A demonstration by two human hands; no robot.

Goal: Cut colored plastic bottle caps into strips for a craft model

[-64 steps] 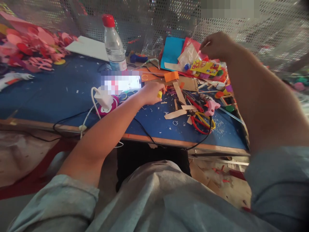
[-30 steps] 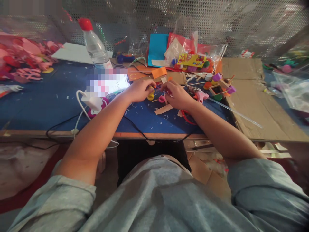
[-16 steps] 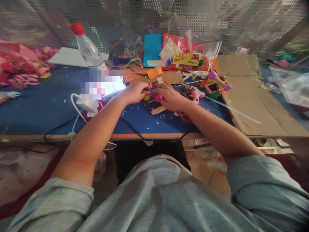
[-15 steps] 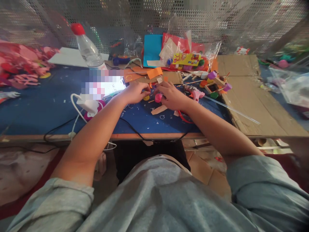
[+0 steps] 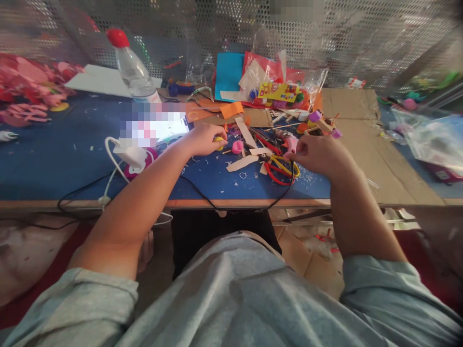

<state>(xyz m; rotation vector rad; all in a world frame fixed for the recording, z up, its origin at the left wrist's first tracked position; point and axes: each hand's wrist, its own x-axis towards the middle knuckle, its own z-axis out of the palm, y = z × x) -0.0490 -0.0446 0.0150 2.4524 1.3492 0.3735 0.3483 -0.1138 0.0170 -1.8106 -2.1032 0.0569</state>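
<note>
My left hand rests on the blue table with its fingers curled round a small yellow piece. A pink round piece lies just to its right on the table. My right hand hovers further right, fingers pinched together near a pink glue gun; what it pinches is too small to name. Red and yellow scissors lie between the two hands, beside strips of cardboard.
A lit phone, a white charger with cables and a water bottle stand to the left. Coloured paper, plastic bags and small craft parts crowd the back. Flat cardboard covers the right side. Pink foam cut-outs pile far left.
My right hand has let go of the pink round piece, which now lies on the table, and has moved right towards the pink glue gun. The left hand has stayed put.
</note>
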